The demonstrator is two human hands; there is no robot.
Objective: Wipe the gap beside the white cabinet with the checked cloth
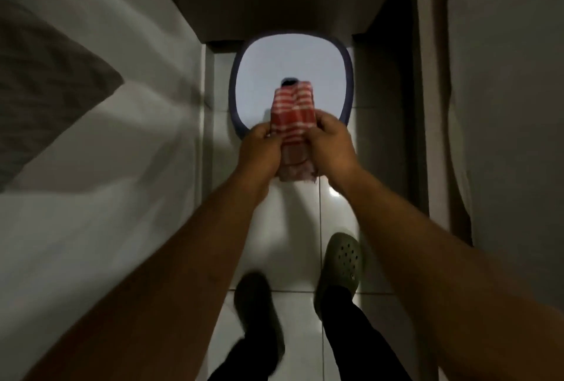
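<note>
Our left hand (259, 144) and our right hand (331, 142) are both closed on the checked cloth (293, 124). The fingers curl around its two sides, and the cloth is between them, out in front of us. It is red with white lines and is folded into a long strip. Its far end sticks up past our fingers, and its near end hangs down between our wrists.

Just behind the cloth is a round white basket (268, 75) with a dark rim, on the tiled floor (293, 228). Our two feet in dark shoes (343, 261) stand on the tiles. A bed with a white sheet (106, 152) is on our left. The white cabinet (503, 106) is on our right, with a dark gap (403, 106) beside it.
</note>
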